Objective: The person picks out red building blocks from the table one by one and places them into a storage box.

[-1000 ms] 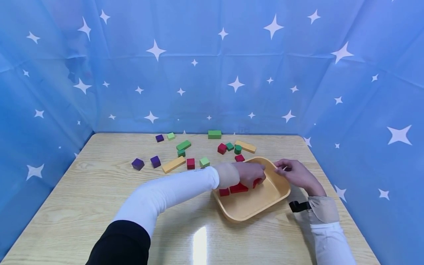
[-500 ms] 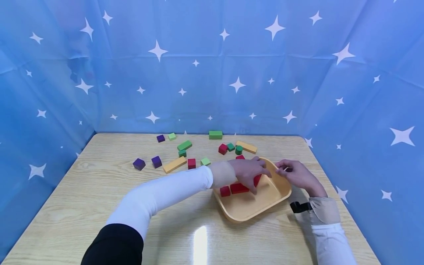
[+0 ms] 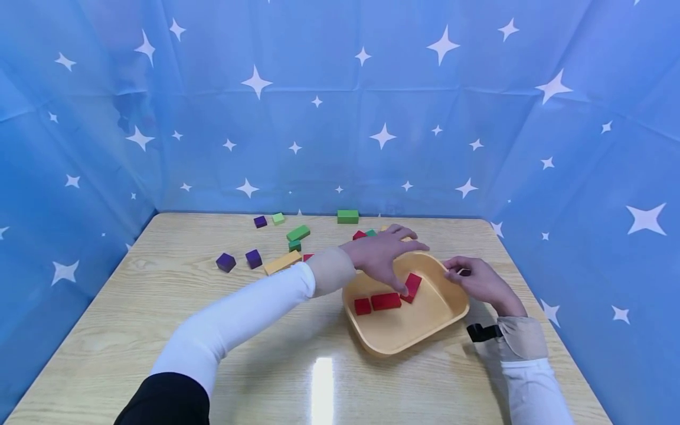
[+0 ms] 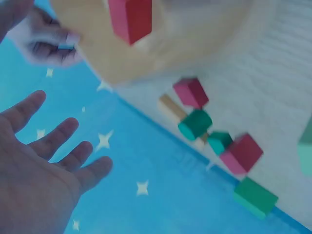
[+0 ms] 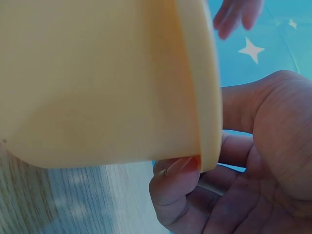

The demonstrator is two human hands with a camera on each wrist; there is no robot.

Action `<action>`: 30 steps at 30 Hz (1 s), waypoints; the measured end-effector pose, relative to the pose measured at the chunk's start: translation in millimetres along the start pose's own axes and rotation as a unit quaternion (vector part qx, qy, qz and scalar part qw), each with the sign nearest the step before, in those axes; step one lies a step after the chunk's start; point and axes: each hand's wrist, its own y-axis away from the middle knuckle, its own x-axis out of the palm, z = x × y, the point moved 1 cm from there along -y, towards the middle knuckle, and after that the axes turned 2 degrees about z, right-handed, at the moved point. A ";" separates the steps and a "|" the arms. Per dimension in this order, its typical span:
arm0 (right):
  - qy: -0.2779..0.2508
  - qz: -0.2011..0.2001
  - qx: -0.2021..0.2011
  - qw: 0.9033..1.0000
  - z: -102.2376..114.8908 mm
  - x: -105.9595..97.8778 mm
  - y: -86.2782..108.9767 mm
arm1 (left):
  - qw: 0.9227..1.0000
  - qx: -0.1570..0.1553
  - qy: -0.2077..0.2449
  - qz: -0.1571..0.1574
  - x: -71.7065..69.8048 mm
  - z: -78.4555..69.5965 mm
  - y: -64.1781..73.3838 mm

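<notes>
A shallow beige plastic tray (image 3: 411, 333) sits on the table with three red blocks inside: a cube (image 3: 362, 306), a bar (image 3: 386, 301) and a slanted bar (image 3: 411, 287). My left hand (image 3: 379, 254) hovers over the tray's far-left rim, fingers spread and nothing in them. Its palm and splayed fingers also show in the left wrist view. At the tray's right corner, my right hand (image 3: 480, 283) pinches the rim, thumb and curled fingers around it in the right wrist view. Past the tray, the left wrist view has a red block (image 4: 191, 92) beside a green cylinder (image 4: 195, 124).
Toward the back lie a green block (image 3: 347, 216), another green block (image 3: 298, 232) and a light green cube (image 3: 278, 218). Purple cubes (image 3: 225, 262) and a yellow-orange bar (image 3: 283, 262) are left of the tray. A blue starred curtain (image 3: 319, 130) borders the table.
My left hand has let go of the slanted red bar, spread its fingers and moved back and left out of the tray. The right hand keeps its grip on the rim.
</notes>
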 end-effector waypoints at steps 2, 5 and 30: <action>0.000 0.000 0.002 1.000 -0.1 -0.2 0.1 | 1.000 -0.010 0.007 -0.018 -5.4 6.9 6.5; -0.001 -0.002 0.004 1.000 -0.4 -0.4 0.2 | 0.998 -0.040 0.019 -0.042 -13.0 17.7 17.7; -0.014 -0.003 0.004 1.000 2.8 1.0 2.3 | 0.965 -0.242 0.091 -0.037 4.2 102.5 108.3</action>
